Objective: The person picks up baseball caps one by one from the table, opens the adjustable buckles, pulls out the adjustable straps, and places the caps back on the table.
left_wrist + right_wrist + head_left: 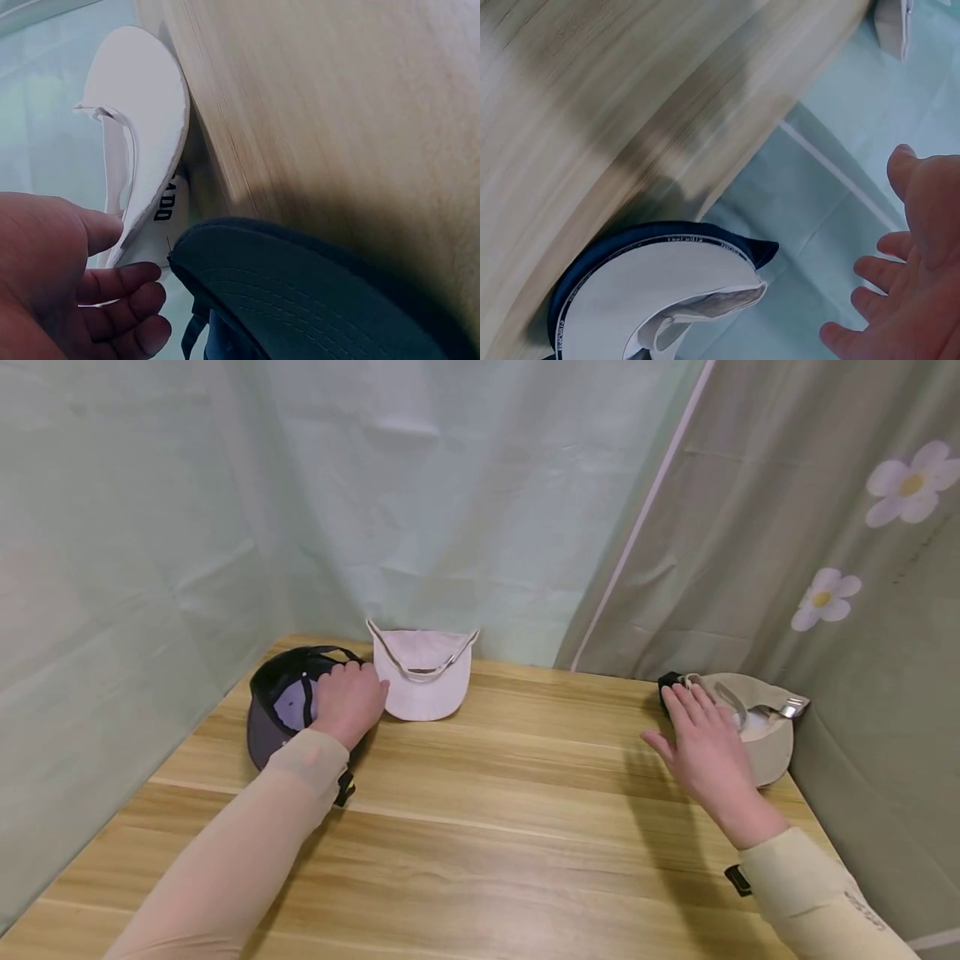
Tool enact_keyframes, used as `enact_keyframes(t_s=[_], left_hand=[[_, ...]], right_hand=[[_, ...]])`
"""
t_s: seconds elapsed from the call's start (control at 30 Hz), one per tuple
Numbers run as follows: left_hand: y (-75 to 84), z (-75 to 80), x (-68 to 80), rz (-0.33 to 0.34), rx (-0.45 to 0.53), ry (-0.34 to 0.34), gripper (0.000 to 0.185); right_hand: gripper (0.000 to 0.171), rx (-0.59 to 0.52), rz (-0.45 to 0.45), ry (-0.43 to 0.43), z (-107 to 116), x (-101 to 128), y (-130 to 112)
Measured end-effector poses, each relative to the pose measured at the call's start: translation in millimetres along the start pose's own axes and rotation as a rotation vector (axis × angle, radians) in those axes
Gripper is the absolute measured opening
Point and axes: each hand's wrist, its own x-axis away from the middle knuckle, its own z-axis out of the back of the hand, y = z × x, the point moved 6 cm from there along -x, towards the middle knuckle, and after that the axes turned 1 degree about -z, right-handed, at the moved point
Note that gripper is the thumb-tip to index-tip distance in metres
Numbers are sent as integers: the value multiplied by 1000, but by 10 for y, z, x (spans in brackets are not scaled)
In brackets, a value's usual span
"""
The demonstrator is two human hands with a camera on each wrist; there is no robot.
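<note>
My left hand [351, 697] is over a dark cap [262, 727] at the table's left, its fingers loosely bent and its thumb toward a pale cap [423, 693]. In the left wrist view a gap shows between thumb and fingers; the dark brim [300, 292] lies beside them and the pale cap [146, 90] beyond. Whether the fingertips touch either cap cannot be told. My right hand [708, 752], fingers extended and thumb apart, is in front of a beige cap [772, 752] at the right. The right wrist view shows that cap [660, 292] with a navy edge beneath; the hand [922, 277] holds nothing.
The wooden table [487, 827] fills the foreground. Pale green curtain [465, 502] hangs along its back and left edges. On the right the curtain carries white flowers [825, 599]. The beige cap lies close to the right-hand curtain.
</note>
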Motion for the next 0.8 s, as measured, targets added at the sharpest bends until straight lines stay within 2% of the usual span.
enact_keyframes(t_s=[0.3,0.57,0.8], left_hand=[[23,91,5,-31,8,20,40],[110,168,34,-79,15,11,38],[163,177,52,-88,26,-11,38]], right_hand=[[74,-2,35,7,40,-49,-246],[76,-10,59,-46,-12,-107,-432],[74,-56,63,-81,-53,-138,-547]])
